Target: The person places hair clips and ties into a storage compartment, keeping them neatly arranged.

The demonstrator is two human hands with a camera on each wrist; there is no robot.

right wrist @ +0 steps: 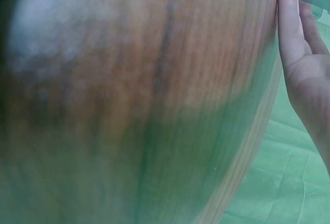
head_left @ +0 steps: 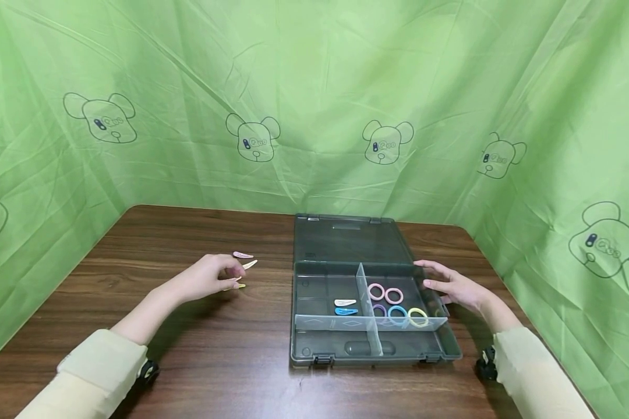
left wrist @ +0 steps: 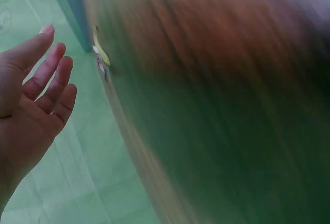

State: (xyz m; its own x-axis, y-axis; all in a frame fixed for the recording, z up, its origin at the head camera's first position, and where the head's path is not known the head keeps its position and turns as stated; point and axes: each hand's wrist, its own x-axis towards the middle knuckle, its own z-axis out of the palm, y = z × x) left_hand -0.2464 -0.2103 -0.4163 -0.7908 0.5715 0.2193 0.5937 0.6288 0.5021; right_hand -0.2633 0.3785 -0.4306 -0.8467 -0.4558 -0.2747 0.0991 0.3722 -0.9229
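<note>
My left hand (head_left: 212,276) hovers over several snap hair clips on the wooden table, its fingers loosely bent. Past its fingertips lie a lilac clip (head_left: 243,255) and a cream clip (head_left: 250,264); a yellow clip (left wrist: 104,55) shows beyond them in the left wrist view, and the hand partly hides another. My right hand (head_left: 458,288) rests at the right side of a dark see-through divider box (head_left: 332,362), fingers extended along its edge. In the box's back left compartment sit a white clip (head_left: 345,302) and a blue clip (head_left: 346,312).
Several hair ties lie in the back right compartment, among them a pink one (head_left: 394,296) and a yellow one (head_left: 418,317). Behind the box its lid (head_left: 351,241) lies folded back. A green curtain (head_left: 314,87) surrounds the table (head_left: 230,349) at the back and sides.
</note>
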